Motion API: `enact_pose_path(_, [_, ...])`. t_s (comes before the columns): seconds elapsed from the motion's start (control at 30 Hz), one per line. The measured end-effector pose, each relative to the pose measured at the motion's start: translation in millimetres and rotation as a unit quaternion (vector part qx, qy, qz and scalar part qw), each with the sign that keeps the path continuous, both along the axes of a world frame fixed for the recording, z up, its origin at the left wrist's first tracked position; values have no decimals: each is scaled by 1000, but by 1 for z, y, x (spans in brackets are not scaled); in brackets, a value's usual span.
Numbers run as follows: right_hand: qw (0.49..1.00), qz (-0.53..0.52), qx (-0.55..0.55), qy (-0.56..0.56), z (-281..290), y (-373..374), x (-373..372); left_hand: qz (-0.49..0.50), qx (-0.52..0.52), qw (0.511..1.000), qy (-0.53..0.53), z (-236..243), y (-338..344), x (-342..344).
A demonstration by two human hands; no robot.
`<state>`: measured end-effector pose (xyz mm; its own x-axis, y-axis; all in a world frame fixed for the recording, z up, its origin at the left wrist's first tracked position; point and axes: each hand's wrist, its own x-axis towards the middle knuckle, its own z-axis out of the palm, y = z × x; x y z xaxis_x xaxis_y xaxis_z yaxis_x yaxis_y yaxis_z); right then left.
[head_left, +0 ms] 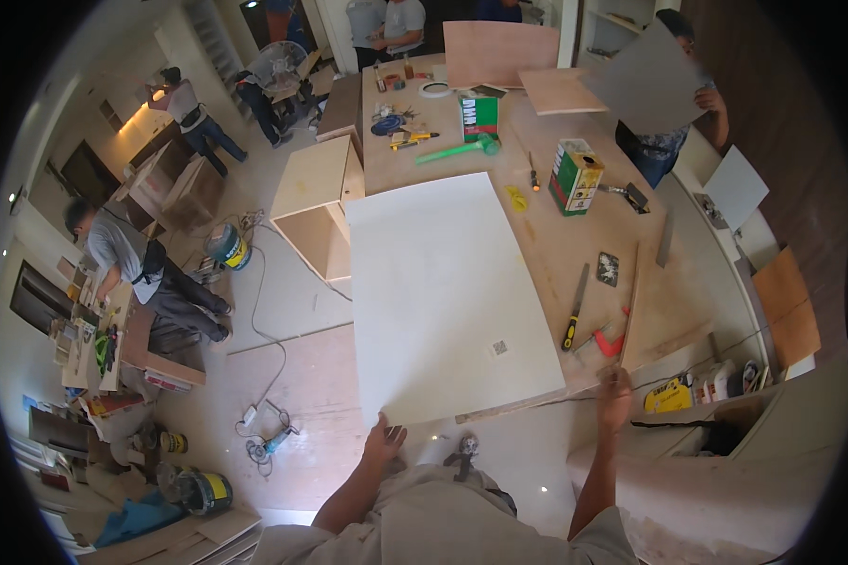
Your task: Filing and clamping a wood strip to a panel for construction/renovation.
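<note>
My left hand (383,440) grips the near edge of a large white sheet (452,282), which lies on the plywood-topped table (664,292) and has a small printed label on it. My right hand (615,400) is closed on the end of a thin wood strip (633,301) at the table's near right. Just left of the strip are a red clamp-like tool (609,344) and a file (575,306) with a yellow-and-black handle. A small dark patterned item (608,268) lies beyond them.
Green cartons (570,177), a green mallet (457,150) and small tools occupy the far tabletop. An open wooden box (311,188) adjoins the table's left. A co-worker (707,113) holds a board at right; others work at left (155,264) and behind. A power tool (259,452) and cord lie on the floor.
</note>
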<state>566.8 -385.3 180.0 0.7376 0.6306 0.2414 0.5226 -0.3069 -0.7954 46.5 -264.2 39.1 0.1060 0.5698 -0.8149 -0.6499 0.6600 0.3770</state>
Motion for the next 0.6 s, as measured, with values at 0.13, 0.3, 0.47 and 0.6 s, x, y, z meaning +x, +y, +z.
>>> enact_pose_path(0.13, [989,95,-107,26,-17,31,-62,5,20,1000,-24,1,0,1])
enact_pose_path(0.3, [974,57,-209,-73,-51,48,-82,-2,24,1000,-6,4,-2,-1])
enact_pose_path(0.47, [963,51,-257,-66,-57,57,-84,-6,28,1000,-7,-2,-4,-13])
enact_pose_path(0.6, [966,3,-252,-58,-68,65,-71,-10,15,1000,-18,-3,-3,-17])
